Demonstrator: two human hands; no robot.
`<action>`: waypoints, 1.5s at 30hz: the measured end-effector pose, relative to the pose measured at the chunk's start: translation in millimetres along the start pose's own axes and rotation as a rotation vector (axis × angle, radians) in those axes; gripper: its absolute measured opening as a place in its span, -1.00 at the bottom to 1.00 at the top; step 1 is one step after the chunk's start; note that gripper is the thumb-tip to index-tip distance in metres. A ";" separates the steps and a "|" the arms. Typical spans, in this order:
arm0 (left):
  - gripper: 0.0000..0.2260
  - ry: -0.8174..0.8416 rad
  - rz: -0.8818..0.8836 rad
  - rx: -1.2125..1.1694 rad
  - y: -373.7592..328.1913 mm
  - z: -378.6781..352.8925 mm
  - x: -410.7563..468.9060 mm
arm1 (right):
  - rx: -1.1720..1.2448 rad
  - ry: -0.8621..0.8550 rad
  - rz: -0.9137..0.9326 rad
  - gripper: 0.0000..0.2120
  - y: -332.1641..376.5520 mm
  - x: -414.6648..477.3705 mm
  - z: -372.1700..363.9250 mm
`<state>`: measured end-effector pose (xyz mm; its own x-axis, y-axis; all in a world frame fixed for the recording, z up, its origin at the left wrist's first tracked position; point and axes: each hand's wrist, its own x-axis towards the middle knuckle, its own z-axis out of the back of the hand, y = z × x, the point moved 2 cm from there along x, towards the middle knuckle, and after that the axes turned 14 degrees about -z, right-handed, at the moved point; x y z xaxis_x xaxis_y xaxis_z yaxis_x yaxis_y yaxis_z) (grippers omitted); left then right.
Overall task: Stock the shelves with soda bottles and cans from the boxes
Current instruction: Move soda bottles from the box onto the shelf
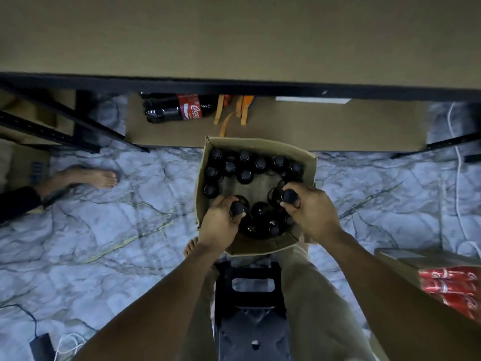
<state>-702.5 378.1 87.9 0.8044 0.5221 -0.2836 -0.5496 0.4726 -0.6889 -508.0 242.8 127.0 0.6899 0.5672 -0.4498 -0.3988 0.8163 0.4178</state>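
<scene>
Left hand: my left hand (221, 225) grips a dark soda bottle's cap (237, 208).
Right hand: my right hand (309, 211) grips another bottle cap (289, 196).
Location: both inside the cardboard box (256, 143).

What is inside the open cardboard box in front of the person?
The cardboard box holds dark bottles with black caps, standing upright. The left hand and the right hand each grip one by its top. Their labels cannot be seen from above.

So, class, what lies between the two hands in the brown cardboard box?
Head view: upright dark soda bottles, standing between left hand and right hand.
</scene>
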 end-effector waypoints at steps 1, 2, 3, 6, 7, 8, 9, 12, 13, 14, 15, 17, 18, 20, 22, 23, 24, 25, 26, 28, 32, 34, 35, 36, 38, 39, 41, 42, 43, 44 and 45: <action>-0.67 -0.018 -0.012 0.001 -15.5 18.8 -4.4 | 0.009 -0.026 0.001 -0.67 11.5 -10.2 19.4; -0.68 -0.036 -0.028 0.003 -31.8 38.1 -9.0 | 0.018 -0.049 0.007 -0.68 23.5 -20.1 39.2; -0.69 -0.055 -0.043 0.002 -47.9 56.9 -14.1 | 0.027 -0.067 0.013 -0.69 35.3 -30.0 58.4; -0.73 -0.124 -0.097 -0.009 -95.9 114.2 -29.4 | 0.058 -0.096 0.021 -0.74 70.7 -57.3 115.3; -0.72 -0.138 -0.112 -0.003 -111.3 132.8 -33.7 | 0.068 -0.104 0.026 -0.75 82.4 -65.4 133.6; -0.71 -0.147 -0.124 0.001 -126.1 151.3 -37.9 | 0.076 -0.114 0.041 -0.76 94.4 -73.5 151.8; -0.69 -0.150 -0.139 0.008 -140.7 169.0 -41.8 | 0.082 -0.122 0.059 -0.76 106.2 -81.0 169.4; -0.68 -0.170 -0.192 0.028 -182.1 218.7 -55.1 | 0.071 -0.134 0.115 -0.76 140.8 -102.9 219.9; -0.68 -0.189 -0.208 0.033 -194.4 234.0 -59.2 | 0.064 -0.139 0.131 -0.75 151.3 -109.5 235.7; -0.69 -0.208 -0.224 0.040 -206.3 248.2 -63.0 | 0.065 -0.140 0.146 -0.74 161.4 -115.7 251.1; -0.69 -0.227 -0.237 0.046 -217.1 261.4 -66.8 | 0.066 -0.146 0.170 -0.75 171.1 -121.9 266.2; -0.70 -0.270 -0.248 0.047 -235.5 284.7 -71.9 | 0.057 -0.162 0.211 -0.80 188.5 -132.9 295.4; -0.70 -0.290 -0.246 0.048 -243.9 295.3 -73.6 | 0.047 -0.167 0.230 -0.83 196.6 -137.4 309.5; -0.71 -0.322 -0.238 0.063 -257.1 311.0 -76.1 | 0.028 -0.168 0.278 -0.83 209.9 -142.6 332.7; -0.72 -0.345 -0.236 0.065 -270.7 323.8 -79.8 | 0.027 -0.151 0.328 -0.81 221.1 -144.4 354.9; -0.73 -0.346 -0.233 0.063 -276.5 329.0 -81.2 | 0.026 -0.141 0.353 -0.79 227.1 -145.1 365.7; -0.75 -0.351 -0.232 0.068 -282.1 334.1 -82.4 | 0.016 -0.139 0.382 -0.78 234.0 -146.4 377.1; -0.79 -0.360 -0.229 0.080 -286.6 339.1 -83.5 | -0.006 -0.144 0.416 -0.78 241.2 -149.0 389.0; -0.84 -0.374 -0.228 0.095 -291.2 344.4 -84.9 | -0.028 -0.152 0.455 -0.78 249.6 -152.5 402.3; -0.85 -0.413 -0.219 0.111 -298.4 354.5 -86.5 | -0.051 -0.168 0.528 -0.81 268.0 -160.5 432.3; -0.86 -0.489 -0.208 0.084 -303.2 376.3 -85.5 | -0.008 -0.182 0.635 -0.79 315.4 -169.7 490.5; -0.85 -0.493 -0.213 0.076 -303.0 387.7 -84.1 | 0.019 -0.231 0.669 -0.79 343.4 -172.0 514.7; -0.85 -0.491 -0.222 0.072 -302.0 393.2 -83.6 | 0.041 -0.262 0.686 -0.80 358.2 -172.7 526.1; -0.86 -0.490 -0.232 0.074 -300.5 398.7 -83.3 | 0.068 -0.286 0.705 -0.81 373.1 -172.9 536.5; -0.85 -0.490 -0.246 0.082 -295.1 409.3 -82.9 | 0.105 -0.309 0.723 -0.82 401.7 -170.1 552.2; -0.85 -0.492 -0.254 0.088 -291.6 414.7 -82.4 | 0.121 -0.315 0.726 -0.81 415.2 -166.8 558.0; -0.86 -0.497 -0.278 0.107 -284.6 424.7 -81.7 | 0.160 -0.322 0.725 -0.79 442.3 -157.9 566.6; -0.86 -0.498 -0.289 0.116 -281.7 429.2 -81.6 | 0.175 -0.326 0.720 -0.77 455.5 -153.3 569.3; -0.86 -0.498 -0.299 0.122 -278.6 433.3 -81.5 | 0.189 -0.327 0.721 -0.76 468.7 -149.3 571.4; -0.86 -0.496 -0.305 0.126 -275.4 437.0 -81.4 | 0.201 -0.326 0.730 -0.75 481.7 -145.5 572.3; -0.85 -0.493 -0.309 0.127 -271.9 440.2 -81.2 | 0.205 -0.324 0.744 -0.74 495.0 -142.1 572.4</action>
<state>-717.6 519.8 591.9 0.7485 0.6003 0.2818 -0.3534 0.7207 -0.5964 -457.7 503.9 849.6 0.4423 0.8652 0.2362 -0.7224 0.1876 0.6655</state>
